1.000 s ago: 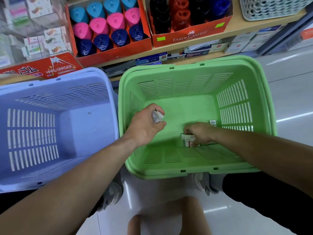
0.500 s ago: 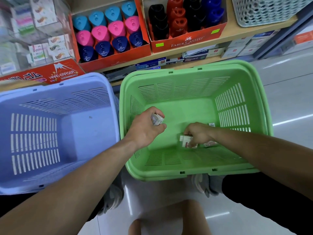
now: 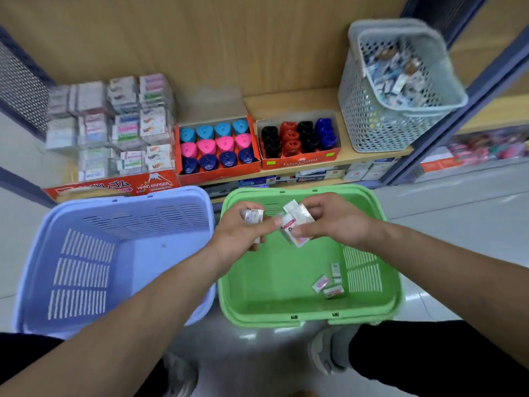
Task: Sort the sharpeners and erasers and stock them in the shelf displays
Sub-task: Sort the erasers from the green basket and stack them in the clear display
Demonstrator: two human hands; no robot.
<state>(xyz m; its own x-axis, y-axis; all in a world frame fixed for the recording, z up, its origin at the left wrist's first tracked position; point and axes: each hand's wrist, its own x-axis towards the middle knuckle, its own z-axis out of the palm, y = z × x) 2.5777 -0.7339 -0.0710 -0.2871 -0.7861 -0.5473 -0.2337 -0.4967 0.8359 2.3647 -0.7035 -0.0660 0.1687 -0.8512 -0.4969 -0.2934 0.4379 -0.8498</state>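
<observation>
Lowest in the frame, three loose erasers (image 3: pixel 329 283) lie at the lower right of the green basket (image 3: pixel 286 318) floor, with a lilac basket (image 3: pixel 114 200) just left of it. Above the green basket, the left hand (image 3: pixel 243 233) curls round a few wrapped erasers (image 3: pixel 252 216). The right hand (image 3: pixel 335 222) pinches a bunch more (image 3: pixel 294 222). Beyond, the shelf (image 3: pixel 372 156) carries stacked eraser packs (image 3: pixel 123 124), sharpeners (image 3: pixel 217 147) in boxes and a grey mesh basket (image 3: pixel 386 124).

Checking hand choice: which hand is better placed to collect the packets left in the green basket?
Probably the right hand: the loose packets lie by the green basket's right wall, below it. The left hand would have to cross. Both hold other packets.
</observation>
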